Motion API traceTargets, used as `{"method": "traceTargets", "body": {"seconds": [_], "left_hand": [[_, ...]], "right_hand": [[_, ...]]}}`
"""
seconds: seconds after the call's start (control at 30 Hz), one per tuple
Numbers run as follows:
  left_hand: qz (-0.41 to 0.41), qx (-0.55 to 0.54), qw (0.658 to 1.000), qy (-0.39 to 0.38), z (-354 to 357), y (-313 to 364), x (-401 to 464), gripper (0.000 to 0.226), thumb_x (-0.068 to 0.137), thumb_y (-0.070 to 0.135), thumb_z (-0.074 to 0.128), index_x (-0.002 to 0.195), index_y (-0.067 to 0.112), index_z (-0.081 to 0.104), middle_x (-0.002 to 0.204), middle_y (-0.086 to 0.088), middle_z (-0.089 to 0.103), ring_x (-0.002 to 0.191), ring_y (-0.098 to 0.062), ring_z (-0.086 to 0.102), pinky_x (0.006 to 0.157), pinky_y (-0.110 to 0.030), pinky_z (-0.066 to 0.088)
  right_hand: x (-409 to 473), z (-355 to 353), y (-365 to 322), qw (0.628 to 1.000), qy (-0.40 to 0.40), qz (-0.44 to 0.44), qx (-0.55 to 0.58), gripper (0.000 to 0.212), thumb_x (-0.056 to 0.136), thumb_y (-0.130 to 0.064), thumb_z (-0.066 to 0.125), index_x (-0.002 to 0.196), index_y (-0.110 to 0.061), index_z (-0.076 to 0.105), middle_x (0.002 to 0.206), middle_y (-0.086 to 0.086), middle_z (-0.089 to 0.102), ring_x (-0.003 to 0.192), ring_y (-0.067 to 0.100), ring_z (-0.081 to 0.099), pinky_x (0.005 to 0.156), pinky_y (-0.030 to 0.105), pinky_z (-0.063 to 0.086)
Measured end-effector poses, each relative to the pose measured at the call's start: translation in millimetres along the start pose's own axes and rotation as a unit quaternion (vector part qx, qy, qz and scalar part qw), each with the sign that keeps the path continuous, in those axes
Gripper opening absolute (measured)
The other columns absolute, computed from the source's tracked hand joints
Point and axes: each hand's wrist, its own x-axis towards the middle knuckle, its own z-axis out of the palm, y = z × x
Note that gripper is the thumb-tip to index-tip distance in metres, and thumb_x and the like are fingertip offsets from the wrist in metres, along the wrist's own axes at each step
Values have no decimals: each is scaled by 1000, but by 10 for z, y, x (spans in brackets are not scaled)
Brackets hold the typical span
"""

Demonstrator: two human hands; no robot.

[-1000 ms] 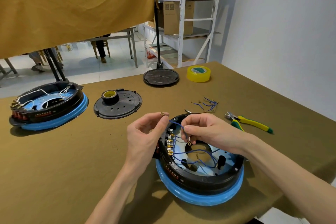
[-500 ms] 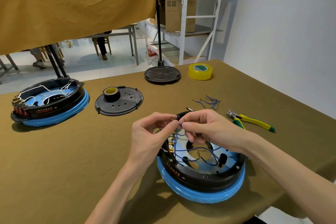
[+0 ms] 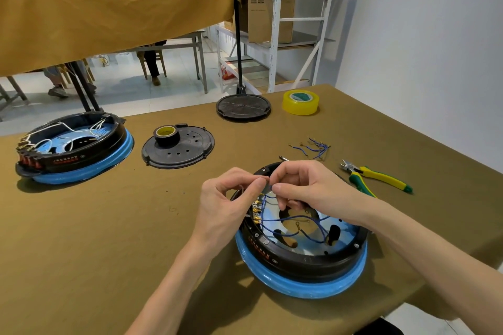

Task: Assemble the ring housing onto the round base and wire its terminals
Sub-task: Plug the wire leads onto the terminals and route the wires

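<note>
A black ring housing (image 3: 304,260) sits on a blue round base (image 3: 299,284) at the near right of the table. A row of brass terminals (image 3: 256,211) lines its left inner wall, with several blue wires (image 3: 294,219) looping across the inside. My left hand (image 3: 226,207) and my right hand (image 3: 307,187) meet above the terminals, fingertips pinched together on one blue wire. The wire's end is hidden between the fingers.
Spare blue wires (image 3: 313,147) and green-yellow cutters (image 3: 378,178) lie right of the housing. A second wired housing (image 3: 70,144) stands far left. A black cover plate (image 3: 178,149) carries a tape roll (image 3: 166,133). Yellow tape (image 3: 300,102) and a stand base (image 3: 243,107) sit behind.
My hands were apart with the wire stretched between them; they have come together above the terminal row, both pinching the wire. The view has shifted slightly.
</note>
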Motion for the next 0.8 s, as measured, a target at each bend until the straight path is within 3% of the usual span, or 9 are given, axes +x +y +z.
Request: {"method": "traceTargets", "body": {"seconds": [0.13,0.23,0.4,0.6,0.8], "left_hand": [[-9,15,1000,6,28,-66,-6,14,98,18,68,100,17,81,94,2,77,94,-19,73,80,-26,56],[-29,14,998,49,33,-156,-8,22,105,19,57,107,18,79,100,5,77,98,-14,72,83,-24,56],[-93,42,990,96,80,-324,-15,23,105,16,54,119,18,73,115,7,72,108,-5,66,97,-36,56],[-109,46,989,94,122,-405,-59,28,105,16,54,130,18,66,122,6,70,112,-8,65,99,-43,55],[-117,39,988,90,121,-400,-42,26,105,14,53,127,16,67,118,2,72,110,-14,67,98,-46,56]], "right_hand": [[15,46,38,997,53,-13,-58,6,101,-12,64,102,-7,67,58,-7,52,52,6,43,55,13,37],[43,27,81,994,88,50,-39,9,100,-16,65,99,-9,70,53,-7,42,44,5,33,45,12,30],[74,-15,93,982,5,188,-21,10,95,-18,70,89,-11,73,55,2,53,44,13,40,41,22,32],[227,24,63,974,-23,211,-85,12,95,-18,69,84,-16,72,55,3,61,38,9,39,40,18,30],[291,83,50,962,-48,251,-101,11,95,-15,65,87,-12,71,48,2,51,38,12,33,40,20,25]]}}
